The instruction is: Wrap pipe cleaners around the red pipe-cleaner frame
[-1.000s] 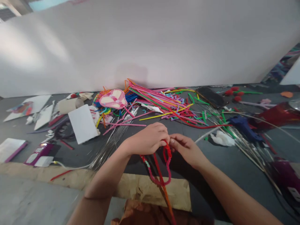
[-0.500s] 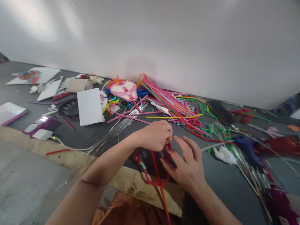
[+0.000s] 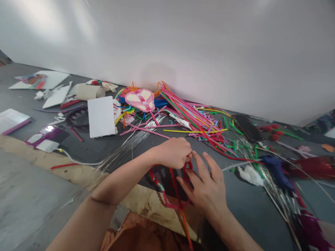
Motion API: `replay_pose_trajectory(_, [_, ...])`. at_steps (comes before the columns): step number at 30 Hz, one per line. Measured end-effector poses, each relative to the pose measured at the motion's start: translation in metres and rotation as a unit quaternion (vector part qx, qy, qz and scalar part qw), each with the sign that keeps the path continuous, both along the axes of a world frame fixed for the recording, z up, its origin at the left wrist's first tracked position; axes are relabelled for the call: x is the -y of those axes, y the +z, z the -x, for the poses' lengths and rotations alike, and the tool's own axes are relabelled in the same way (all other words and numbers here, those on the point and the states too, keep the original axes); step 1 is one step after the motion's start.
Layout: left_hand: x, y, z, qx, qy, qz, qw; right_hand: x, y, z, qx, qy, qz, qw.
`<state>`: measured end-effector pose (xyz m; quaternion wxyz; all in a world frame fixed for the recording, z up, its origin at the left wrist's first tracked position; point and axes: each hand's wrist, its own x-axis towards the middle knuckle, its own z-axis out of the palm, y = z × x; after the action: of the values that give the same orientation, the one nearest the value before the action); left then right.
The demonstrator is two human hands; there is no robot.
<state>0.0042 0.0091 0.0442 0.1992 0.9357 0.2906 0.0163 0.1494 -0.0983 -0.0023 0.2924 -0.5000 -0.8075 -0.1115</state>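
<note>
We look down on a dark grey surface (image 3: 261, 205). On it lies a heap of coloured pipe cleaners (image 3: 188, 118), with a pink heart-shaped piece (image 3: 140, 99) at its left end and a white card (image 3: 101, 116) and cardboard tube (image 3: 89, 92) just beside that. A sheaf of thin silver wires (image 3: 131, 146) fans toward us, a strip of brown paper (image 3: 78, 170) covers the near edge, and a white wad (image 3: 250, 174) lies on the right.
</note>
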Motion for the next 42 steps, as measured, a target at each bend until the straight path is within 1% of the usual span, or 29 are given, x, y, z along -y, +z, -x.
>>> replay_pose_trajectory(3, [0.0,0.002,-0.001,-0.018,-0.021,0.0,1.0,0.0,0.0,0.0,-0.005,0.009,0.025,1.0])
replay_pose_trajectory(7, [0.001,0.008,-0.001,-0.039,-0.015,0.016,0.999,-0.004,-0.001,-0.004,-0.028,0.042,0.05,0.997])
replay_pose_trajectory(10, [0.0,0.011,0.001,-0.037,-0.006,0.059,0.998,-0.007,-0.004,-0.008,-0.047,0.054,0.029,0.997])
replay_pose_trajectory(14, [0.001,0.008,-0.001,-0.029,0.008,0.094,0.995,-0.012,-0.006,-0.01,-0.07,0.05,0.007,0.996])
replay_pose_trajectory(18, [0.004,0.004,-0.005,-0.029,0.015,0.107,0.994,-0.013,-0.004,-0.01,-0.046,0.028,-0.017,0.998])
replay_pose_trajectory(21, [0.006,0.003,-0.007,-0.019,0.012,0.123,0.992,-0.012,-0.002,-0.01,-0.033,0.026,-0.032,0.999])
replay_pose_trajectory(24, [0.006,0.007,-0.007,-0.007,0.005,0.145,0.989,-0.01,-0.002,-0.013,-0.046,0.05,-0.035,0.997])
replay_pose_trajectory(28, [0.002,0.018,-0.001,0.009,-0.006,0.191,0.982,-0.012,-0.003,-0.018,-0.079,0.086,-0.045,0.992])
replay_pose_trajectory(32, [-0.003,0.024,0.008,0.034,-0.012,0.225,0.974,-0.015,-0.003,-0.023,-0.096,0.088,-0.072,0.989])
replay_pose_trajectory(34, [-0.004,0.023,0.009,0.052,-0.01,0.236,0.97,-0.016,-0.002,-0.024,-0.097,0.085,-0.081,0.988])
replay_pose_trajectory(37, [-0.003,0.017,0.006,0.076,-0.01,0.249,0.966,-0.016,-0.001,-0.027,-0.085,0.07,-0.09,0.99])
replay_pose_trajectory(40, [-0.001,0.011,0.002,0.093,-0.006,0.245,0.965,-0.015,-0.001,-0.029,-0.064,0.062,-0.092,0.992])
replay_pose_trajectory(42, [0.0,0.009,0.0,0.102,-0.01,0.24,0.965,-0.015,-0.001,-0.03,-0.066,0.067,-0.086,0.992])
